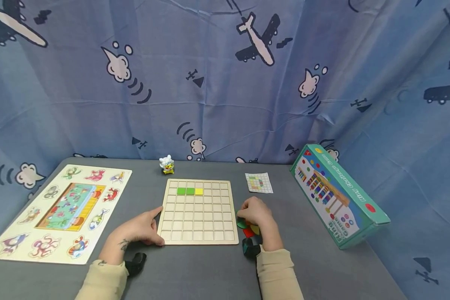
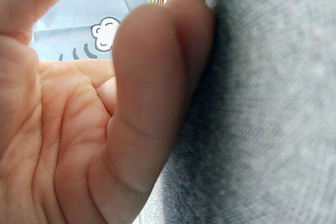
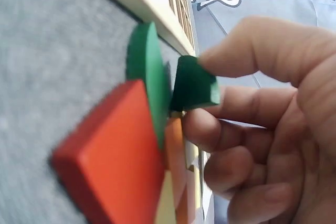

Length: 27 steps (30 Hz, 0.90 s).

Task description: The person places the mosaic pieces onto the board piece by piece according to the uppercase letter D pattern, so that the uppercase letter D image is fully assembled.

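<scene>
Blue airplane-print cloth (image 1: 217, 83) hangs behind everything. Grey tabletop (image 1: 195, 271) carries the lot. Cream puzzle board (image 1: 64, 239) with sea-animal pictures lies flat at far left; green toy box (image 1: 333, 196), printed front up and tilted, sits far right. Wooden grid board (image 1: 198, 216) lies mid-tabletop, between the two hands.

Left hand (image 1: 138, 227): fingers spread, grasping nothing, tips touching the grid board at its left edge and near-left corner. Right hand (image 1: 256, 211): beside the grid board's right edge, pinching a small dark green block between thumb and fingers, above loose pieces. Both wrists in cream sleeves (image 1: 279, 273).

Small paper card (image 1: 258, 183) with a coloured grid, beyond the right hand. White-and-yellow figurine (image 1: 167, 164) stands near the back, just past the grid board. Loose pieces under the right hand: red piece (image 3: 113, 156), green rounded piece (image 3: 153, 77) touching it, plus some yellow and orange ones, partly hidden. Smallest: two green tiles (image 1: 181, 191) and one yellow tile (image 1: 198, 191), side by side in the grid board's second row from the back; green block (image 3: 193, 82) in the right hand.
</scene>
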### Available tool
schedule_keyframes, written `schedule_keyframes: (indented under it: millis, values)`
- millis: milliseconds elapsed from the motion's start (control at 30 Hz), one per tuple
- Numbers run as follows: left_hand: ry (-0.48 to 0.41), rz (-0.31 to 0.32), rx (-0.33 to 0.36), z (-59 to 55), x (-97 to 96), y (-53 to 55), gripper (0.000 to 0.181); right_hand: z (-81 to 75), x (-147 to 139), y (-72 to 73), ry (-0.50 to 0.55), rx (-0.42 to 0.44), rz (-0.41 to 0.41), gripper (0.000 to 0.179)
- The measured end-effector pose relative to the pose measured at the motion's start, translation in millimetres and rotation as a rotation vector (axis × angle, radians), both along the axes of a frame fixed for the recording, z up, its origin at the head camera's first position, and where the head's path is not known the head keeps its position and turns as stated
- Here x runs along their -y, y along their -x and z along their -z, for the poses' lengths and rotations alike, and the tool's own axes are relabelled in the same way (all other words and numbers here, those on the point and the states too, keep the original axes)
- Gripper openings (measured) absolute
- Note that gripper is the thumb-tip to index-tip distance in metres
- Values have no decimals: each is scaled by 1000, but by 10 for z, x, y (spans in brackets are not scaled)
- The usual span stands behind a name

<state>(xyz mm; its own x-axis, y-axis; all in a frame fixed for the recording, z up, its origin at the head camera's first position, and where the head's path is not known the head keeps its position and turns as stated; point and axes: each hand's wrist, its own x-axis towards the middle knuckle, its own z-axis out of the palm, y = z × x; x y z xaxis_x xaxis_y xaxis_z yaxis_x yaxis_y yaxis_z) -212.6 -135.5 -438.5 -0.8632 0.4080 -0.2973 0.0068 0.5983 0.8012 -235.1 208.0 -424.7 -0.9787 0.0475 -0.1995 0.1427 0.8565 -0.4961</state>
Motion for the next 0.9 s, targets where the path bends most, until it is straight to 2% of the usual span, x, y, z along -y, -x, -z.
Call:
schedule_keyframes:
  millis: [167,267,333,400,467,600,700,800,900]
  values:
    - [1,-7,4,13,-2,12,110,14,-36,26,-59,-53,20,35]
    - [1,-6,6,15,-2,15,110,15,-53,35,-100,-71,21,33]
    - [2,-7,7,13,-3,14,110,9,-65,34,-70,-84,13,26]
    - [5,-7,4,15,-1,11,110,1,-77,35,6,-101,4,15]
    - [9,-7,1,15,-4,12,110,-5,-92,40,130,-105,15,6]
    - [12,-3,-2,19,-3,16,110,-28,-85,53,382,-116,81,18]
    - [8,1,2,20,-1,17,110,-49,-33,60,534,-133,117,25]
    - [4,2,6,22,2,21,111,-69,45,60,635,-132,110,35]
    - [5,3,6,25,-1,25,110,-88,140,55,693,-90,86,43]
